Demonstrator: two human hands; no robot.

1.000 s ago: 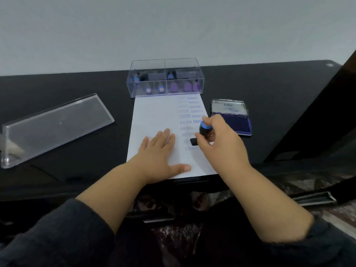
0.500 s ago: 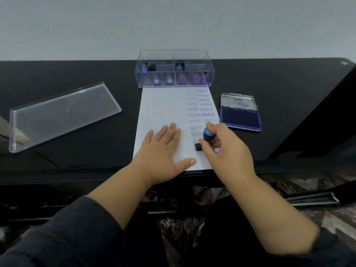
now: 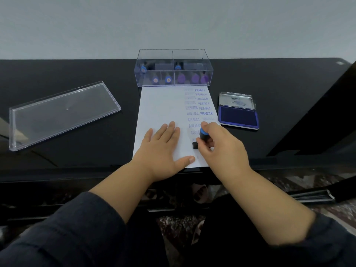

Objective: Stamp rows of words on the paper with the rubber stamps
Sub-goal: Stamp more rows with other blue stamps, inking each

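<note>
A white sheet of paper (image 3: 161, 105) lies on the black table (image 3: 77, 151), with two columns of blue stamped words (FRAGILE, EXPRESS, AIR MAIL) down its right side. My left hand (image 3: 163, 149) rests flat on the sheet's lower middle, fingers spread. My right hand (image 3: 221, 145) grips a rubber stamp (image 3: 202, 134) with a blue-capped black handle; its black base sits on the paper near the lower right, under the AIR MAIL column. My fingers hide most of the stamp's base.
A clear plastic box (image 3: 173, 68) with several more stamps stands at the paper's far edge. Its clear lid (image 3: 61, 112) lies to the left. An open blue ink pad (image 3: 238, 114) sits right of the paper. The table's front edge runs just below the sheet.
The view has shifted a little. My right hand with the stamp has stayed low on the paper's right side; my left hand has kept its place flat on the sheet.
</note>
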